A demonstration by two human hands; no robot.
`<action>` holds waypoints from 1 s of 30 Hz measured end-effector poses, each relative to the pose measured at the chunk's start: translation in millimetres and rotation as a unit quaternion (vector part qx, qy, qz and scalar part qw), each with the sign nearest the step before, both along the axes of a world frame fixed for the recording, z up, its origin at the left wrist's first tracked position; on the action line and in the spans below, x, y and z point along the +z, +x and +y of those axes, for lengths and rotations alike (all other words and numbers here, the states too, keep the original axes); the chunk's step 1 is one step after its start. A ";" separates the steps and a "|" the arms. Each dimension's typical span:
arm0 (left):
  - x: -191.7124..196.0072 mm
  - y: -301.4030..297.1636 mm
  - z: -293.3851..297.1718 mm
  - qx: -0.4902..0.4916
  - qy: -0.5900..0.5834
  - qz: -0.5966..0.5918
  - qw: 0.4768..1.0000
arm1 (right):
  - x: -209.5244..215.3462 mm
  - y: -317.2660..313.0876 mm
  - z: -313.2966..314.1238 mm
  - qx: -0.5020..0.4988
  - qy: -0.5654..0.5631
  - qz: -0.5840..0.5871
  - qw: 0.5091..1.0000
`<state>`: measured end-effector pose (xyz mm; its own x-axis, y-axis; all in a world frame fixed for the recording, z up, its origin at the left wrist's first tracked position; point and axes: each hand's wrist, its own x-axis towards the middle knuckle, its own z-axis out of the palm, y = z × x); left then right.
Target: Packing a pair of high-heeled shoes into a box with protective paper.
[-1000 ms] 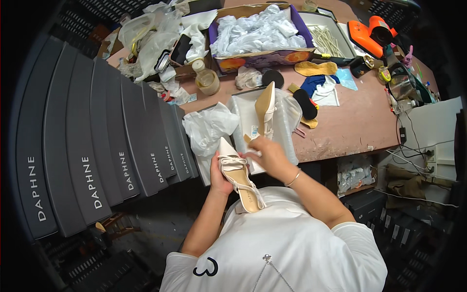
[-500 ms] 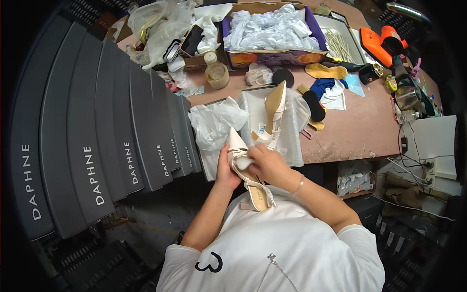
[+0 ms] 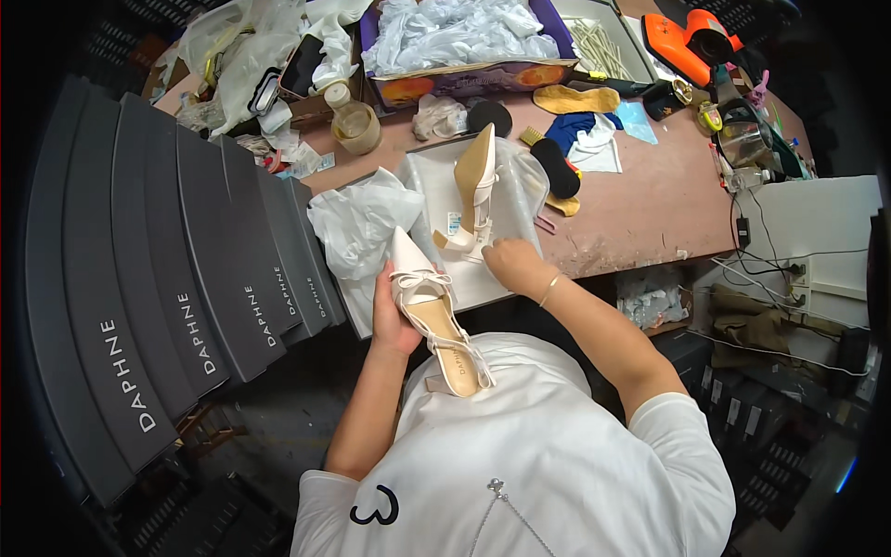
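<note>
Cream shoe [image 3: 440, 334] in left hand [image 3: 393, 318], fingers gripping its side, before the white shirt [image 3: 548, 418]. Toe points far, slightly left; long axis runs near-right to far-left. Insole print small; pale lettering on grey boxes [image 3: 153, 269], left. Right hand [image 3: 520, 267], earlier at the bow [image 3: 422, 278], now beside second shoe [image 3: 475, 181]; fingers curled, grip unclear.

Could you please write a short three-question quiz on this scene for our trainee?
1. True or false: the right hand holds the bow-trimmed shoe.

2. Where does the second shoe lie?
A) in the purple-edged box
B) in the white-lined box
C) in the tray of sticks

3. Fill in: the dark grey boxes stand on the person's ____ side.

Key: 1. False, the left hand does. 2. B. 3. left.
</note>
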<state>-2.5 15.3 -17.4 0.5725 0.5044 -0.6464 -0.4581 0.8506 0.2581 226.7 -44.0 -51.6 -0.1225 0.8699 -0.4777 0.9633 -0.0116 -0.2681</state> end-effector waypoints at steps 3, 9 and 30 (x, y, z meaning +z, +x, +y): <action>14.0 1.8 -0.2 0.023 0.027 0.014 0.999 | -24.2 -18.6 -4.3 0.042 0.052 -0.060 0.996; 27.4 -1.3 -11.8 0.050 0.027 0.003 0.998 | 56.2 -25.2 -4.1 -0.109 0.185 0.298 0.930; 34.7 31.5 -29.5 -0.039 0.152 -0.029 0.987 | 67.8 -48.9 -2.3 -0.276 0.228 0.435 0.826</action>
